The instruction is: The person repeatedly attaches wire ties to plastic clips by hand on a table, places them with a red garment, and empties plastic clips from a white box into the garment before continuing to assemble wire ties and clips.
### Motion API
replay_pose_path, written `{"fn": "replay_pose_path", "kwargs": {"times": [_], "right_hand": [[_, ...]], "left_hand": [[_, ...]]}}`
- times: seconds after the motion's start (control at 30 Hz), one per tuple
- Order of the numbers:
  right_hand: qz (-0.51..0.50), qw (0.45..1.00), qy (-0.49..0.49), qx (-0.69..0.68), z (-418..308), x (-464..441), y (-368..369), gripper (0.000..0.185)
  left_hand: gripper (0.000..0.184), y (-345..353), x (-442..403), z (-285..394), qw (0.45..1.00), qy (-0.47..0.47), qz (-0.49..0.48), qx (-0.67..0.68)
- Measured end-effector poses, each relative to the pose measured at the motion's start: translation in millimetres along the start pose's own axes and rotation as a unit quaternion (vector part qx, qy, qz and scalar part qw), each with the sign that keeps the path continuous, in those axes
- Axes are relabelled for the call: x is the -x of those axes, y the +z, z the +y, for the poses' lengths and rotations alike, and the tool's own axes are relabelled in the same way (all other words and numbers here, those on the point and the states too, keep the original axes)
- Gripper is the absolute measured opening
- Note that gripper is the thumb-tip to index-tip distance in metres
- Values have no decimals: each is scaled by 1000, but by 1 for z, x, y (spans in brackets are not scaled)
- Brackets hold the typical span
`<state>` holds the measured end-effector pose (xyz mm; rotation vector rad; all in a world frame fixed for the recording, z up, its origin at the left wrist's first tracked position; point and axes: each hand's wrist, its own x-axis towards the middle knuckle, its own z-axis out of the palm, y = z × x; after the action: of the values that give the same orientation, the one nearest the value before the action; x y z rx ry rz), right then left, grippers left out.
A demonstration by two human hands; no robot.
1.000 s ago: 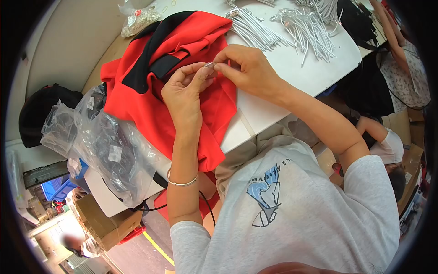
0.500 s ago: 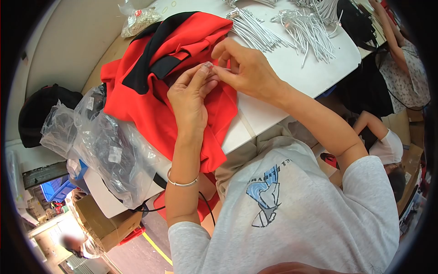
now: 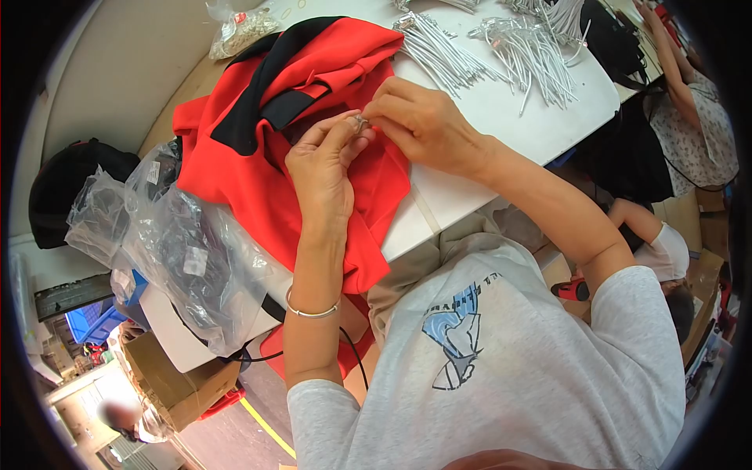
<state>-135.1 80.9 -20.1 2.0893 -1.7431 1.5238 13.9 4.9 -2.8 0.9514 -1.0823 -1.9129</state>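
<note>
My left hand (image 3: 325,160) pinches a small, clear or metallic-looking piece (image 3: 359,122) between thumb and forefinger; its exact kind is too small to tell. Right beside it, my right hand (image 3: 429,125) has thumb and fingertips pressed together at the piece's edge, and whatever lies between them is hidden. Under both hands a red and black garment (image 3: 235,180) lies crumpled on the white table (image 3: 540,129). Beyond my right hand are bundles of thin white-sleeved wires (image 3: 446,55) and a looser heap of similar wires (image 3: 529,59).
Clear plastic bags (image 3: 192,251) lie at the table's left end, near a black bag-like item (image 3: 74,192). A bag of small pale parts (image 3: 243,33) stands at the back. Below left is a cardboard box (image 3: 168,376). Other people sit at the right, one in a patterned top (image 3: 693,133).
The fingers of my right hand have drawn together and curled, and the hand has shifted slightly down. My left hand keeps its pinch in nearly the same place.
</note>
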Motion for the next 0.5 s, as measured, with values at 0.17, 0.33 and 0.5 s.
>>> {"fn": "replay_pose_path", "kwargs": {"times": [0.17,0.33,0.5], "right_hand": [[2,996,84,1,-3,1,-6,13],[2,999,20,43,-1,2,1,10],[-37,999,18,34,0,6,-4,10]], "left_hand": [[17,1,0,4,999,-18,-2,34],[15,2,3,9,998,-13,-31,-54],[15,-3,-4,4,990,-24,-53,-126]]}}
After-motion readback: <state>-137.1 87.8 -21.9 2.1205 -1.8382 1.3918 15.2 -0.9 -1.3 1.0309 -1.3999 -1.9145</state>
